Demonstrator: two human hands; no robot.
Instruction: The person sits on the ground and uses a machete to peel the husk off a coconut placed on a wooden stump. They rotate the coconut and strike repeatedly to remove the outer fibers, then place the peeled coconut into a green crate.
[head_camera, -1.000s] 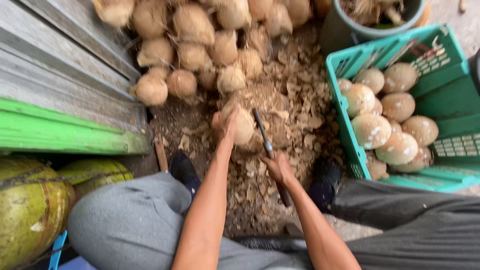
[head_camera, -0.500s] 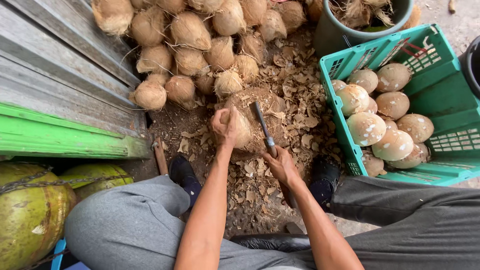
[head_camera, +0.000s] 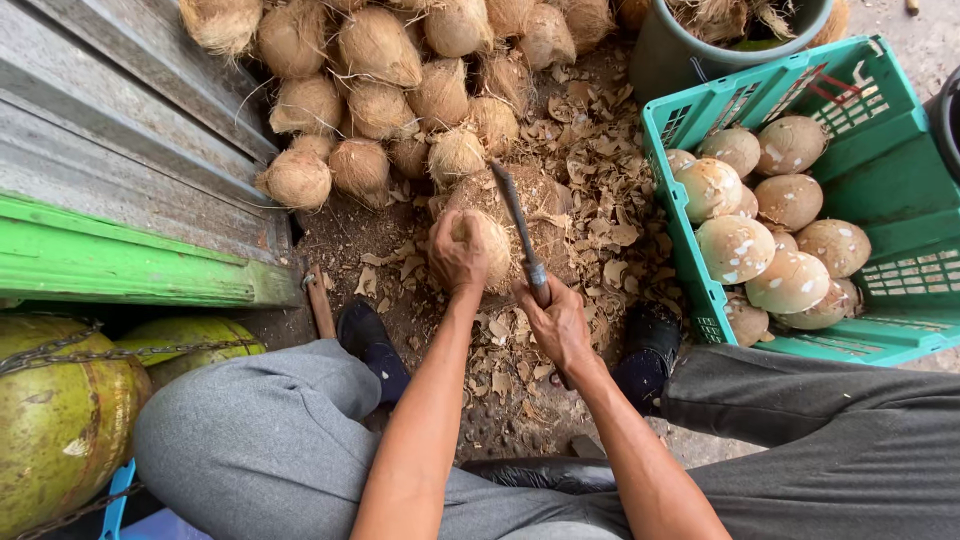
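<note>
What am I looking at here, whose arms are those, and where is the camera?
The camera sits on a person's head and looks down, so the two bare arms are that person's own, with their knees at the bottom. The left hand steadies a husked coconut on the ground. The right hand has its grip closed round the handle of a long knife, whose blade lies against the coconut. Dry husk chips cover the ground. A pile of fibrous brown coconuts lies ahead. On the right, a green plastic crate holds smoother, trimmed coconuts. Big green coconuts sit at lower left.
</note>
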